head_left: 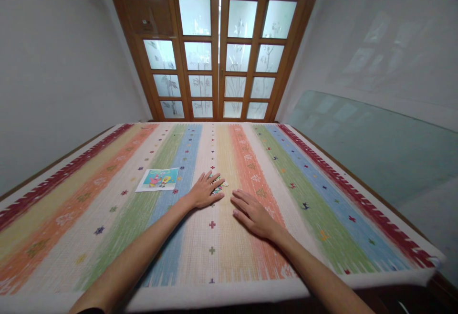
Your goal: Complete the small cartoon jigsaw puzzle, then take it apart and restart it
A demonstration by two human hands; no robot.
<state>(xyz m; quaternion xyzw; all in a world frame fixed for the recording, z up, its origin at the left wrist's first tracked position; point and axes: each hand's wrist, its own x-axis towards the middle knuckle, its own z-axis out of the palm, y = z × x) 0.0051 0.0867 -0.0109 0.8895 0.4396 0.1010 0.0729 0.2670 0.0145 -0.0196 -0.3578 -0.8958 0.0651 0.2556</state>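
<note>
Left hand (204, 191) flat, fingers spread, covering small puzzle pieces (219, 186) mid-cloth; right hand (252, 212) flat beside it, fingers loosely together, holding nothing; cartoon picture card (158, 179) lies farther toward the striped tablecloth's (322, 199) left edge.

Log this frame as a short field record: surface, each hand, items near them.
surface: striped multicoloured woven cloth over the table
left hand: flat, palm down, fingers resting on the small pile of coloured jigsaw pieces
right hand: flat on the cloth, fingers spread, holding nothing, just apart from the pieces
nearby: rectangular cartoon picture card, left of the left hand, lying flat
background: brown wooden doors with frosted glass panes; glass sheet leaning at right
</note>
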